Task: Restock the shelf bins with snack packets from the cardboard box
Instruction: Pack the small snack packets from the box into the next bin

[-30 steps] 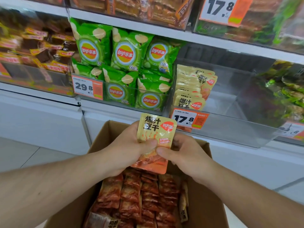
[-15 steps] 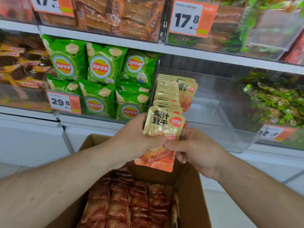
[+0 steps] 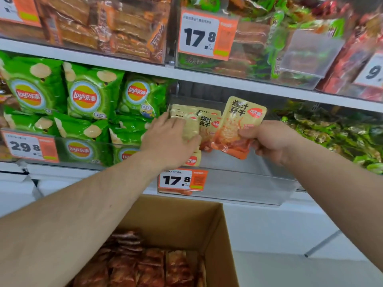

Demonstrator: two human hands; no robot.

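Note:
A clear shelf bin (image 3: 248, 183) holds a short row of beige-and-orange snack packets (image 3: 207, 123) standing at its left end. My left hand (image 3: 167, 141) lies over the front of that row, fingers spread on the packets and thumb below them. My right hand (image 3: 271, 141) pinches one more such packet (image 3: 238, 123) by its orange lower end. It is held upright inside the bin, just right of the row. Below, the open cardboard box (image 3: 186, 216) shows several rows of the same packets (image 3: 145, 266).
Green Lay's crisp bags (image 3: 87, 96) fill the bin to the left, green-wrapped snacks (image 3: 342, 137) the bin to the right. An orange 17.8 price tag (image 3: 182, 180) hangs on the bin front. A shelf with more bins runs overhead. White base panels lie below.
Both hands rose from above the box into the bin. The left hand let go of the packet and moved onto the row, while the right hand carried the packet in alone.

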